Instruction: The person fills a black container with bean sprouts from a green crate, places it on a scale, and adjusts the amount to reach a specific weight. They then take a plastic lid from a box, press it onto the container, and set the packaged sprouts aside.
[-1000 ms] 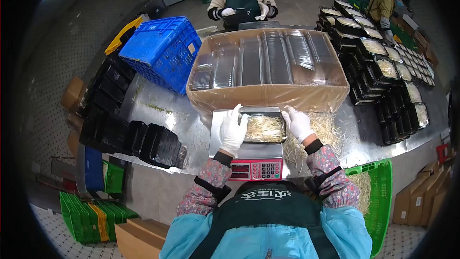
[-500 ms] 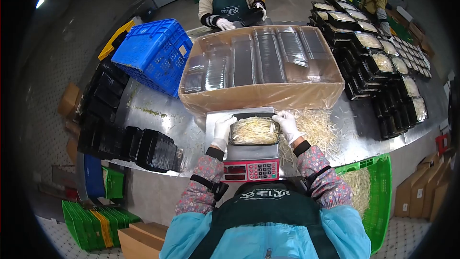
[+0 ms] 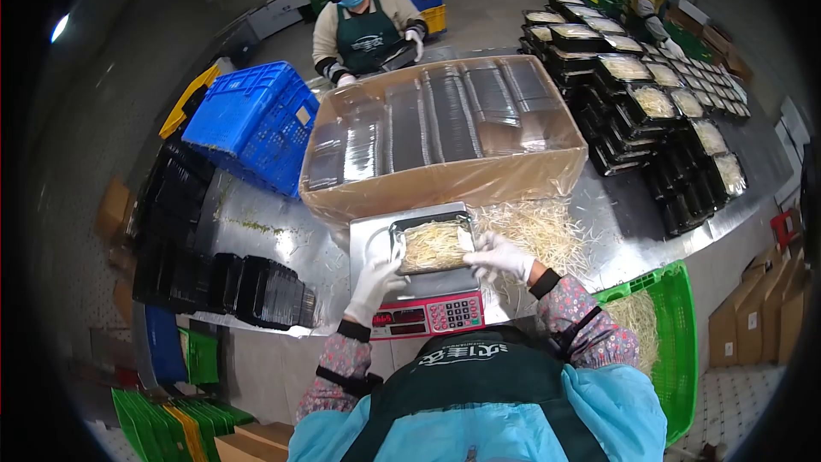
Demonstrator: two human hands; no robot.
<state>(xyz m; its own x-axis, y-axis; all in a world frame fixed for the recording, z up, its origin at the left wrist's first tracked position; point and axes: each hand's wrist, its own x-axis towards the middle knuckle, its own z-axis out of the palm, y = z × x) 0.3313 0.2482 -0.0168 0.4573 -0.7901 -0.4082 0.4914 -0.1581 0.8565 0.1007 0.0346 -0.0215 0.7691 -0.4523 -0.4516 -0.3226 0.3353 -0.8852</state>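
A black plastic tray [image 3: 396, 248] filled with pale, thin sprouts [image 3: 434, 245] sits over the platform of a red-and-silver digital scale [image 3: 445, 315]. Red digits glow on the scale's display, too small to read surely. My gloved left hand [image 3: 373, 286] grips the tray's left edge near its front corner. On the opposite side, my gloved right hand [image 3: 503, 257] has its fingers closed on the right edge. A heap of loose sprouts [image 3: 543, 235] lies on the metal table just beyond my right hand.
Behind the scale stands a large lined carton [image 3: 445, 186] of clear lids. A blue crate [image 3: 244, 120] and stacked black trays [image 3: 269, 293] are at left. Filled trays [image 3: 624, 68] are piled at right. A green crate [image 3: 680, 351] stands below the table's edge. Two co-workers are across the table.
The view has shifted a little. My left hand has slid toward the tray's front corner, the right toward its near side. The tray is slightly turned, and the scale's display now shows lit digits.
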